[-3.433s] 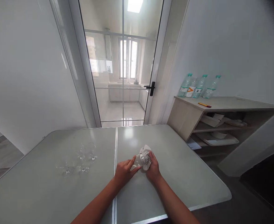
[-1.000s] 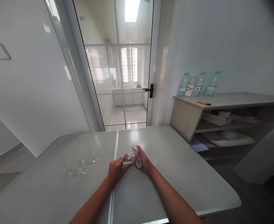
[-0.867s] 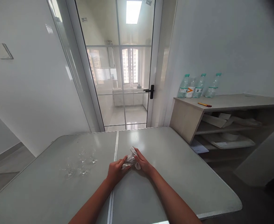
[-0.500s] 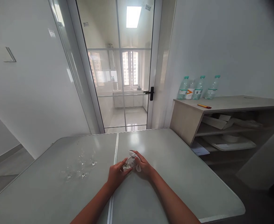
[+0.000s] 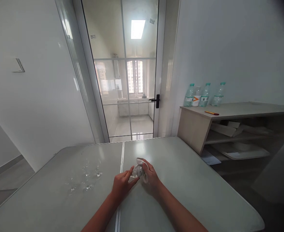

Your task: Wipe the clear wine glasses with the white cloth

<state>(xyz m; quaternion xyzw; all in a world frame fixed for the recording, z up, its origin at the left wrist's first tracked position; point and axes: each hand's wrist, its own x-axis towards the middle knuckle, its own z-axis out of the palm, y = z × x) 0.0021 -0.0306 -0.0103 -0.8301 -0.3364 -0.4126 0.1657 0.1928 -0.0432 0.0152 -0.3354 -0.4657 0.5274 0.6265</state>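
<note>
Glass (image 5: 137, 171) pinched by left hand (image 5: 122, 183) — right hand (image 5: 152, 177) grip clutching white cloth (image 5: 140, 161) against it.

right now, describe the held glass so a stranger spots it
On the pale table, find the metal strip. Just right of it, between left hand and right hand, is the clear glass. Unlike the glasses at left, it's held with a white cloth.

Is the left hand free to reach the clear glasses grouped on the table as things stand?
Probably not right now: the left hand is taken up with another clear glass. Otherwise the way looks free, with no obstacle showing between that hand and the grouped glasses.
</note>
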